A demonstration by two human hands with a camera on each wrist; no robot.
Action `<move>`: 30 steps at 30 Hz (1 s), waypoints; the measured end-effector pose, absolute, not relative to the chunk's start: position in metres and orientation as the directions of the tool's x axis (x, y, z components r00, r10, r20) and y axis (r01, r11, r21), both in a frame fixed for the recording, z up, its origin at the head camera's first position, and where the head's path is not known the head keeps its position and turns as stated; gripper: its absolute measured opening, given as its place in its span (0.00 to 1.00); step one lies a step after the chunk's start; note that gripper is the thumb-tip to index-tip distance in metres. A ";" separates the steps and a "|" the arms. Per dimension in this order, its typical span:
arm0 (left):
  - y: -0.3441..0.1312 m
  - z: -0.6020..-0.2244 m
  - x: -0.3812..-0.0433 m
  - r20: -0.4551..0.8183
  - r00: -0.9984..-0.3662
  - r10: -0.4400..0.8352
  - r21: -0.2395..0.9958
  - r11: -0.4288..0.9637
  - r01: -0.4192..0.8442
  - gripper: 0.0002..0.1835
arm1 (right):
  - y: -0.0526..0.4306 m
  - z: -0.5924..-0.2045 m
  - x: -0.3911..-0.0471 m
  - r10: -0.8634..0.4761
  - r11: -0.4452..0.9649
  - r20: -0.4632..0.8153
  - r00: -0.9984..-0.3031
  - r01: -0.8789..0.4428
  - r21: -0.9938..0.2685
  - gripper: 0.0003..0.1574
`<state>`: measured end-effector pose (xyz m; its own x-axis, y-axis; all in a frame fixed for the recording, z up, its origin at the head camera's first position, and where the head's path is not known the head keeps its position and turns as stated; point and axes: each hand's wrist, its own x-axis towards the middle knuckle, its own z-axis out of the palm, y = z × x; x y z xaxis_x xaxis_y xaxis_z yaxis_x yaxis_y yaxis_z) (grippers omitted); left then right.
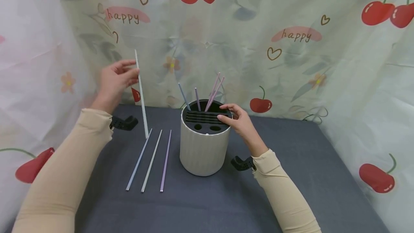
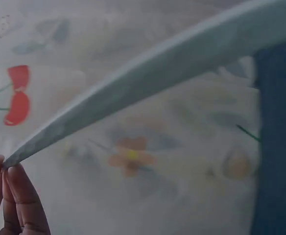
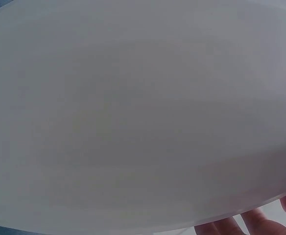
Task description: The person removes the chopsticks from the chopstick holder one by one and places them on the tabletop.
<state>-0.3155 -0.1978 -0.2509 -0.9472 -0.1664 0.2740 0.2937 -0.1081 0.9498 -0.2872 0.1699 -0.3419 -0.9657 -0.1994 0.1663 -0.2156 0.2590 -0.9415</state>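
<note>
My left hand (image 1: pixel 117 78) pinches a pale whitish chopstick (image 1: pixel 142 100) near its upper end. It hangs nearly upright, its lower end overlapping the top of a blue chopstick (image 1: pixel 138 161) in the head view. In the left wrist view the pale chopstick (image 2: pixel 133 73) runs up from the pinching fingertips (image 2: pixel 23 188). My right hand (image 1: pixel 240 121) holds the rim of a white ribbed utensil holder (image 1: pixel 203 154), fingers and thumb over its right edge. Several chopsticks stand in its rear compartment: one blue (image 1: pixel 184 96), one purple (image 1: pixel 197 98) and two pink (image 1: pixel 214 92).
A silvery chopstick (image 1: pixel 151 161) and a purple chopstick (image 1: pixel 166 161) lie beside the blue one, left of the holder. The holder's black insert (image 1: pixel 191 127) has slots and two round holes. Behind the dark tablecloth (image 1: pixel 291 161) hangs a cherry-print curtain (image 1: pixel 226 46).
</note>
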 end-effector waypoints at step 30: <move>-0.198 -0.449 -0.332 -0.165 -0.986 -0.033 0.781 0.606 -0.151 0.19 | 0.171 -0.341 -0.286 -0.211 0.263 0.162 -0.964 -0.215 -0.940 0.25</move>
<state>-0.3318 -0.1982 -0.4492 -0.9857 -0.0327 -0.1655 -0.1512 0.6063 0.7807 -0.2862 0.1707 -0.3413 -0.9641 -0.2108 0.1617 -0.2152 0.2629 -0.9405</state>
